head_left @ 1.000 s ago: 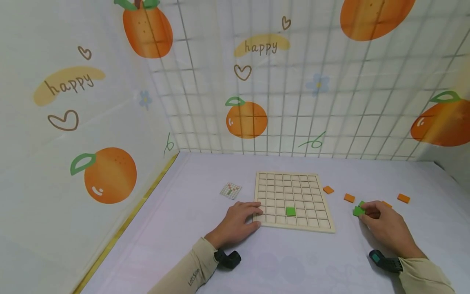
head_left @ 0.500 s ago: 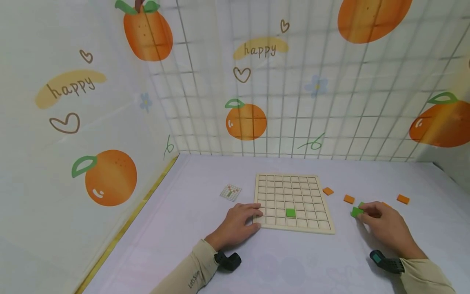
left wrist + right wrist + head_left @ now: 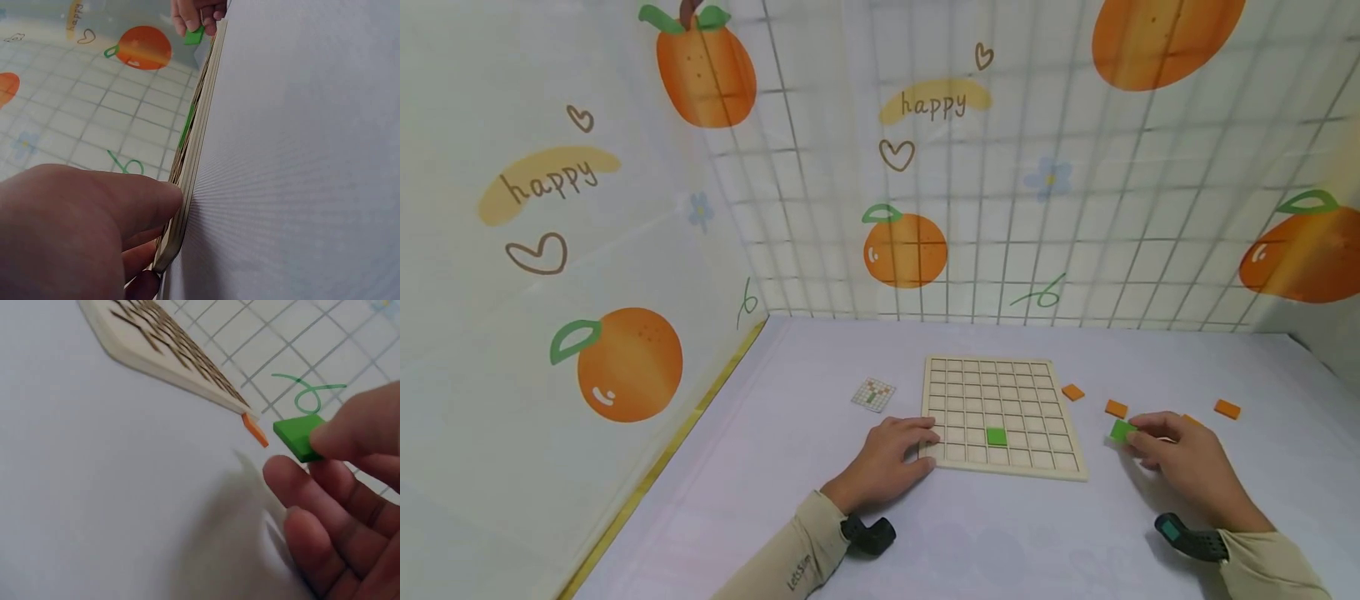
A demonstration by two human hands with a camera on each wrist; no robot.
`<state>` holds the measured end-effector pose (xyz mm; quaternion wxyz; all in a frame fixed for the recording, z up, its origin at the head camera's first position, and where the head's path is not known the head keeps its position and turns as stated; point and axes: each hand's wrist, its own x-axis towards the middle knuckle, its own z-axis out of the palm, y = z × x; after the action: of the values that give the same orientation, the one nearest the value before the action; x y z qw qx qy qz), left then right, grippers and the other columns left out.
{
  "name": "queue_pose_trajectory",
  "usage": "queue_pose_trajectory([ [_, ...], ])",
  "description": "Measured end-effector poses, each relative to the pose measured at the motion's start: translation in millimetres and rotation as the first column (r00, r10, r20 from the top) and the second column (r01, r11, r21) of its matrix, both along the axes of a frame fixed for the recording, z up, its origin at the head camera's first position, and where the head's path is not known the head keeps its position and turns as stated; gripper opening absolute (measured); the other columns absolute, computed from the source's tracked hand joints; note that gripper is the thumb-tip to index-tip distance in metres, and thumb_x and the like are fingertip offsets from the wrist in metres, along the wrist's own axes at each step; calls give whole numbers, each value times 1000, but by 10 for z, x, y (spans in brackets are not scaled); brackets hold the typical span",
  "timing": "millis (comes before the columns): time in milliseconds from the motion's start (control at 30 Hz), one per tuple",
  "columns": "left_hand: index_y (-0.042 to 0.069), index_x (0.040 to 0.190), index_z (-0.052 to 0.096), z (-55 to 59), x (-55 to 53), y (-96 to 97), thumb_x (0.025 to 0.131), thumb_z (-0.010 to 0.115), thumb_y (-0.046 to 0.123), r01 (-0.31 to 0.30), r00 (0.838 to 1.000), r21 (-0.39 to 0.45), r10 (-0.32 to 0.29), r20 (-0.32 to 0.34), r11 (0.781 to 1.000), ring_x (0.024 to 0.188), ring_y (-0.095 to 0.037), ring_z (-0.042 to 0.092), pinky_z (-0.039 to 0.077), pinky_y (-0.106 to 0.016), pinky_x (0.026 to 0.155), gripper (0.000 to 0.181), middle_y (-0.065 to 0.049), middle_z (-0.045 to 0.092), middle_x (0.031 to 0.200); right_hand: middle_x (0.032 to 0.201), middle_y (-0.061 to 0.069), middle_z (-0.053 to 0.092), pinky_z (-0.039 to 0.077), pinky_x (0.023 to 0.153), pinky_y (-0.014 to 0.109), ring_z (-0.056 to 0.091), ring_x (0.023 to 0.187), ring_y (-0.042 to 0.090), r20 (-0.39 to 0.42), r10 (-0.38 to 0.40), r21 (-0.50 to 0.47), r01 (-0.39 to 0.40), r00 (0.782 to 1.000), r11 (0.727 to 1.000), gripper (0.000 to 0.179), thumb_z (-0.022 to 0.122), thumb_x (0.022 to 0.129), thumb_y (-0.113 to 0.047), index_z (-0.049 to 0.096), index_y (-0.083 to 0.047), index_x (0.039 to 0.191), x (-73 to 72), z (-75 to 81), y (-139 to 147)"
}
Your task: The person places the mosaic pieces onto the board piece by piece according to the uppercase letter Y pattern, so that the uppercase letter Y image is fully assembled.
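Note:
A pale wooden grid board (image 3: 958, 400) lies on the table, with one green tile (image 3: 996, 437) in a cell near its front. My left hand (image 3: 891, 458) rests on the board's left edge, with fingertips over the rim and the thumb near the front corner. In the left wrist view, the thumb (image 3: 150, 200) touches the board's edge. To the right of the board, my right hand (image 3: 1183, 458) pinches another green tile (image 3: 299, 437) between thumb and fingers, off the table. Part of that tile is hidden by the thumb.
Orange tiles (image 3: 1116, 408) lie scattered to the right of the board, one partly hidden behind the right hand. A small pattern card (image 3: 873, 395) lies left of the board. A printed curtain over a wire grid (image 3: 977, 250) stands behind the table.
The right hand has drawn the green tile slightly left and up, and its fingers now cover less of it. A second green piece seen behind it earlier no longer shows. The left hand stays on the board.

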<state>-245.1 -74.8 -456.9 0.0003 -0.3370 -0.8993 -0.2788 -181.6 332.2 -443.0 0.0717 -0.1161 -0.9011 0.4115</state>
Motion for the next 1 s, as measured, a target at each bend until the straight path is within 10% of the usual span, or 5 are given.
queue_pose_trajectory([
  [500,19,128,67,-1,1,-1,98,61,30,-1,1000,-13,1,-9,1000,131,-20,45,33,-49,107,33,6,50,149,124,18,65,53,70,25,66,92,19,66,39,-203,-25,997,979,54,62,99,-37,51,2,136,2,92,-176],
  [1000,20,128,67,-2,10,4,98,62,31,-11,1000,-21,11,-11,1000,132,-20,44,32,-49,108,33,7,49,150,128,17,60,51,73,25,64,92,17,2,145,-156,-143,989,977,46,61,101,-30,58,-1,135,50,128,-425],
])
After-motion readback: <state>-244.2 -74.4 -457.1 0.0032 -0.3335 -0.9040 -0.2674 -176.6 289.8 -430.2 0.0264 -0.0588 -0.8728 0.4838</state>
